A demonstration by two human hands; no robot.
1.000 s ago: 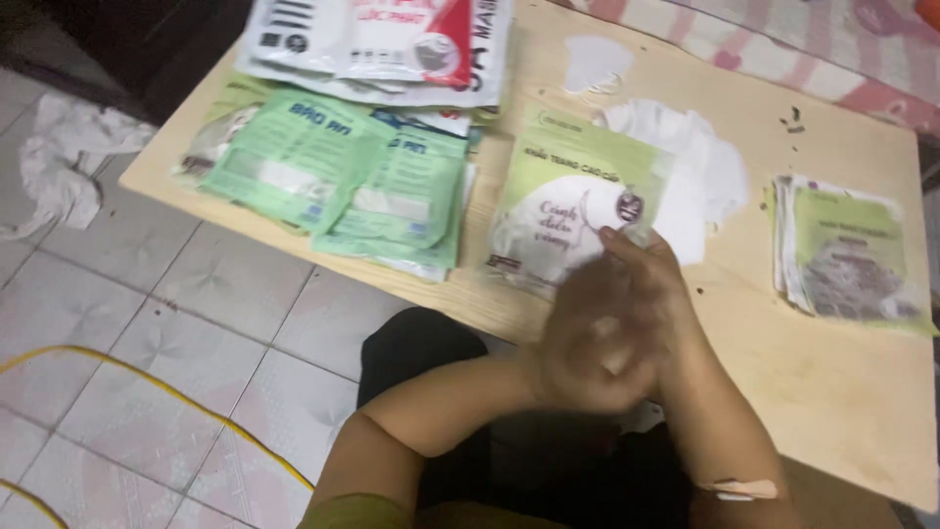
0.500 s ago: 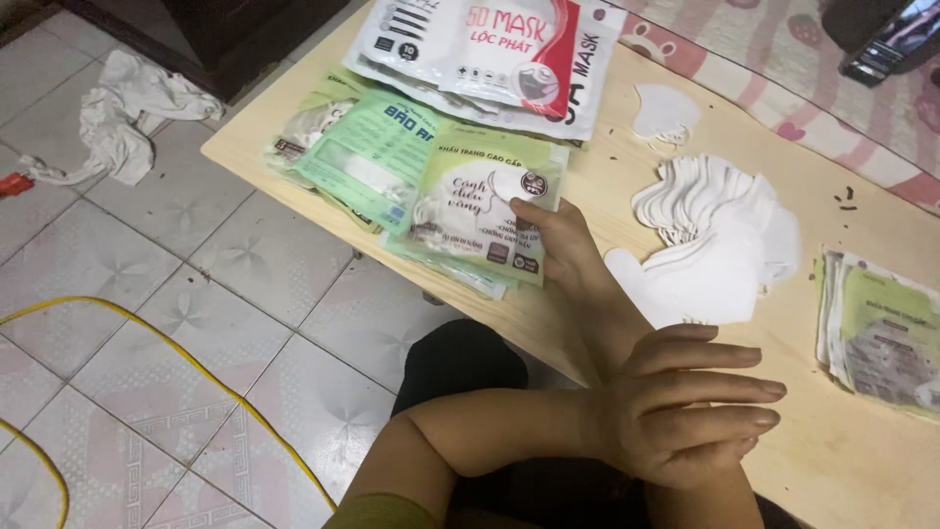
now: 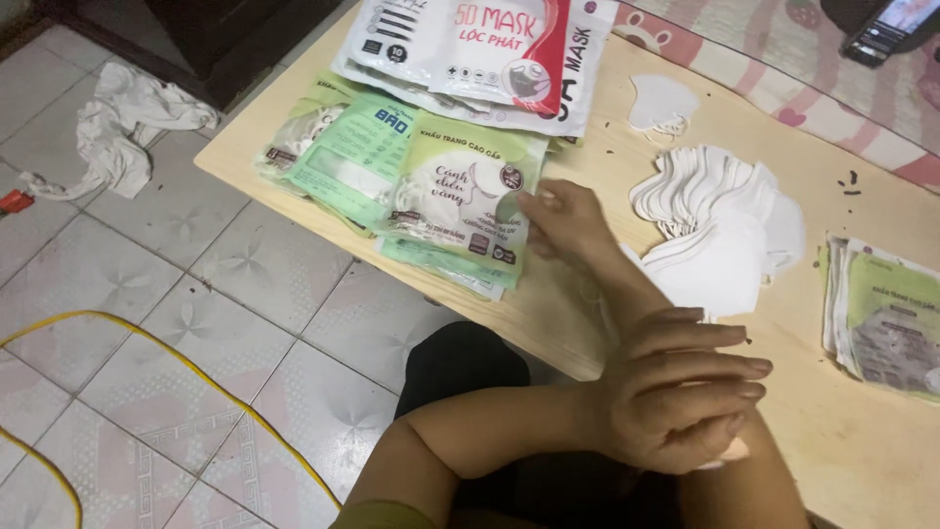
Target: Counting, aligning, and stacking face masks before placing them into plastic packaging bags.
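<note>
Green-and-white mask packet (image 3: 460,201), flat and glossy, topmost on a fanned pile of green packets (image 3: 343,162) at the near-left part of the table (image 3: 548,313). Touched at its right edge by the right hand (image 3: 568,220), fingers extended flat, pressing rather than clasping, nothing enclosed. Crossed over that forearm: left hand (image 3: 685,387), fingers loosely spread, empty, resting on the arm. Just right of the hands, a heap of loose white masks (image 3: 720,220). Behind the pile, large white-and-red bags (image 3: 490,49). Far right, another stack of packets (image 3: 886,313). Down on the tiled floor, a white rag (image 3: 122,127) and a yellow cable (image 3: 166,358).
</note>
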